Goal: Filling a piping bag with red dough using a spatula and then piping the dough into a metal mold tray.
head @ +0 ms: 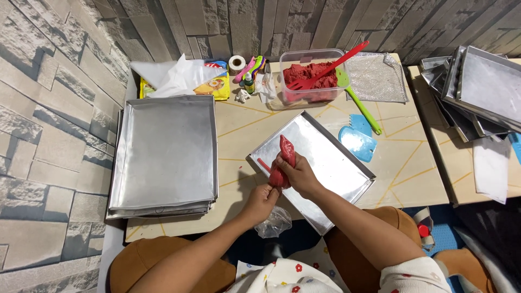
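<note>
Our left hand [262, 199] pinches twisted clear tail of red-filled piping bag [283, 160], fingers closed. Right hand [297, 173] wraps bag's middle in closed grip; bag's tip points up over tilted metal tray [331, 163], short red strip [264, 165] piped at tray's near-left edge. Left: stack of metal trays [165, 154]. Right of tray: blue scraper [358, 142], green-handled tool [359, 106]. Farther: clear tub of red paste [310, 76] with red spatula [331, 68], tape roll [236, 63], yellow packet [214, 85]. Far right: more trays [480, 89]. Nothing blocks bag.
</note>
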